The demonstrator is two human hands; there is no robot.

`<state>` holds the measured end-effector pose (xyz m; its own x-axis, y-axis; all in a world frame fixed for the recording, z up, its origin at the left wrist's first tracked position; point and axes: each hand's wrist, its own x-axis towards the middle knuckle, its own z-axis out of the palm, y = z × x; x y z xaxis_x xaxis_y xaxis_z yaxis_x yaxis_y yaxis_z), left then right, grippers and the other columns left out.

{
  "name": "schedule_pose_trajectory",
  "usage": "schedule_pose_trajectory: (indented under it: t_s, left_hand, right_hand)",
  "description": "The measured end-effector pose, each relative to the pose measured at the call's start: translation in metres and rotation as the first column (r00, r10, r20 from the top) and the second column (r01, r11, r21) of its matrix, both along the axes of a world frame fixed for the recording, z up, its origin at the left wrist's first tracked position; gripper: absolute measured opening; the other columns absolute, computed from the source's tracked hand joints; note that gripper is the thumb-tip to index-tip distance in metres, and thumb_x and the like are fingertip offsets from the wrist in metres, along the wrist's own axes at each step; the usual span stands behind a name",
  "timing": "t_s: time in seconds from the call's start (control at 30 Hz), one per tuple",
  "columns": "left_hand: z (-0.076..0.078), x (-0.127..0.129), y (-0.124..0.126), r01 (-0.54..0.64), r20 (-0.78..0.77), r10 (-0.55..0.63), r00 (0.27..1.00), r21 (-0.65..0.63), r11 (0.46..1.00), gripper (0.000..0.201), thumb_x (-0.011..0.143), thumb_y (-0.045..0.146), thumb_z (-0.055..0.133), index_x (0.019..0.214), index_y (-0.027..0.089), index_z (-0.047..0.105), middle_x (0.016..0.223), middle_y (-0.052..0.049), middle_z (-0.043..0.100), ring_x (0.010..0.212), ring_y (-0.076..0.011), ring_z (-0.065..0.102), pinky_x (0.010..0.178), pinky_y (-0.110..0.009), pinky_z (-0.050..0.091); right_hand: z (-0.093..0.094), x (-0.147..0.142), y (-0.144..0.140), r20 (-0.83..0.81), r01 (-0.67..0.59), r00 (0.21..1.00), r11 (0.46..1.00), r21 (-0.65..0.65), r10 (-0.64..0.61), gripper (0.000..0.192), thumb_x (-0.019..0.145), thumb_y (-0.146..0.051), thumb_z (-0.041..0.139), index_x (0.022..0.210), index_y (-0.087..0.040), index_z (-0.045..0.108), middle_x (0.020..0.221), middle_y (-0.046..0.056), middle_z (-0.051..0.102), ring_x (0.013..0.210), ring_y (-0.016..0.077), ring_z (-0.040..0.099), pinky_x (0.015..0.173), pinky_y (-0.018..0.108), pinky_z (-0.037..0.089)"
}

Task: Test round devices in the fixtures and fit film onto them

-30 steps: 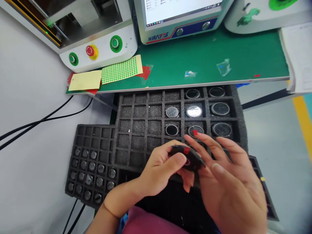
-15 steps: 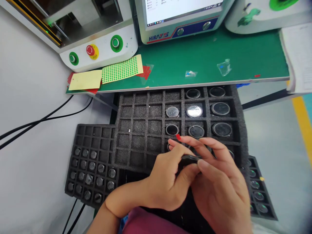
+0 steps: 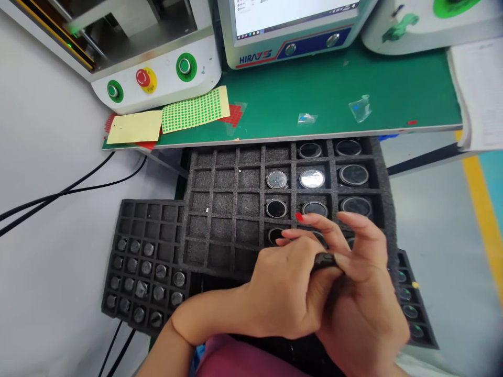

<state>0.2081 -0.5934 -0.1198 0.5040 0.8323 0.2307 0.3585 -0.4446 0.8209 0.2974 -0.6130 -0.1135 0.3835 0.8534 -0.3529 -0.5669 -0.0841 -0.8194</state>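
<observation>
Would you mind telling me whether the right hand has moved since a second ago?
Yes: the right hand has closed leftward onto the dark part, judged against the foam tray.

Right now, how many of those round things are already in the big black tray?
About eight round discs sit in the foam tray. Both hands, left hand and right hand, grip one dark disc. Many pockets on the tray's left side have nothing in them.

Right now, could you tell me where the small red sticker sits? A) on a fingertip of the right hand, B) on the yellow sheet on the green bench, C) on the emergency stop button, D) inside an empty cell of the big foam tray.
A: the red sticker clings to the tip of an extended finger of the right hand, above the dark round part that both hands clasp over the foam tray.
</observation>
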Motion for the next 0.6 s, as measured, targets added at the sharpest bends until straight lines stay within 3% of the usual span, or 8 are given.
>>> schedule_pose_trajectory:
  t_s: [0.1,0.17,0.23,0.3,0.37,0.4,0.5,0.6]
  left_hand:
    - [0.002,0.001,0.001,0.017,0.020,-0.014,1.000,-0.167,0.986,0.022,0.100,0.030,0.038,0.092,0.016,0.054,0.085,-0.012,0.070,0.071,-0.0202,0.066,0.063,-0.031,0.048]
    - [0.001,0.001,0.003,0.011,0.084,0.020,0.996,-0.357,0.934,0.022,0.098,0.033,0.043,0.088,0.017,0.054,0.084,-0.010,0.068,0.074,-0.0197,0.064,0.067,-0.032,0.048]
    - [-0.002,0.002,0.006,0.058,0.247,0.117,0.962,-0.604,0.795,0.023,0.094,0.039,0.050,0.083,0.019,0.051,0.074,-0.005,0.063,0.061,-0.0145,0.057,0.060,-0.028,0.046]
    - [-0.006,0.002,0.008,0.246,0.444,0.261,0.857,-0.798,0.550,0.030,0.090,0.047,0.056,0.080,0.019,0.048,0.062,0.001,0.057,0.046,-0.0093,0.047,0.046,-0.023,0.040]
    - [-0.009,0.002,0.010,0.493,0.583,0.394,0.711,-0.812,0.313,0.035,0.087,0.051,0.058,0.080,0.019,0.047,0.058,0.002,0.057,0.039,-0.0078,0.044,0.039,-0.019,0.036]
    - [-0.010,0.002,0.010,0.582,0.619,0.440,0.651,-0.779,0.236,0.035,0.086,0.051,0.059,0.080,0.018,0.048,0.057,0.001,0.059,0.039,-0.0084,0.046,0.037,-0.018,0.036]
    - [-0.007,0.001,0.008,0.699,0.644,0.506,0.574,-0.707,0.107,0.034,0.085,0.048,0.059,0.082,0.015,0.055,0.058,-0.003,0.062,0.043,-0.0102,0.052,0.037,-0.018,0.038]
    - [-0.005,0.001,0.006,0.718,0.643,0.512,0.570,-0.693,0.071,0.036,0.085,0.050,0.058,0.081,0.014,0.058,0.057,-0.003,0.062,0.043,-0.0099,0.052,0.039,-0.018,0.038]
  right_hand:
    - [-0.004,0.003,0.000,-0.023,-0.012,1.000,1.000,0.020,0.013,0.033,0.079,-0.021,0.058,0.110,-0.031,0.057,0.099,-0.003,0.072,0.081,0.0162,0.074,0.074,0.030,0.061]
    - [-0.007,0.007,0.000,-0.068,-0.059,0.996,0.998,0.008,0.060,0.029,0.084,-0.024,0.060,0.112,-0.031,0.057,0.102,-0.001,0.072,0.084,0.0179,0.074,0.073,0.030,0.061]
    - [-0.010,0.012,0.000,-0.093,-0.135,0.987,0.991,-0.002,0.134,0.022,0.090,-0.034,0.059,0.112,-0.030,0.058,0.109,0.004,0.072,0.094,0.0219,0.073,0.073,0.034,0.062]
    - [-0.013,0.017,-0.002,-0.022,-0.120,0.992,0.991,0.053,0.121,0.021,0.092,-0.038,0.060,0.111,-0.030,0.059,0.117,0.005,0.068,0.109,0.0246,0.069,0.086,0.041,0.061]
    - [-0.015,0.021,-0.007,0.161,-0.016,0.987,0.983,0.181,-0.013,0.027,0.087,-0.031,0.067,0.113,-0.033,0.059,0.125,0.002,0.061,0.119,0.0252,0.063,0.103,0.049,0.052]
    - [-0.016,0.023,-0.011,0.268,0.025,0.959,0.966,0.256,-0.095,0.035,0.084,-0.026,0.069,0.116,-0.036,0.059,0.129,0.001,0.057,0.119,0.0254,0.062,0.105,0.051,0.050]
    - [-0.015,0.030,-0.022,0.493,-0.073,0.863,0.937,0.343,-0.113,0.062,0.077,-0.012,0.070,0.127,-0.045,0.056,0.137,0.000,0.048,0.105,0.0265,0.066,0.083,0.051,0.061]
    - [-0.014,0.034,-0.026,0.533,-0.197,0.846,0.911,0.363,-0.030,0.072,0.072,-0.006,0.068,0.131,-0.045,0.054,0.137,0.003,0.051,0.094,0.0260,0.069,0.061,0.043,0.063]
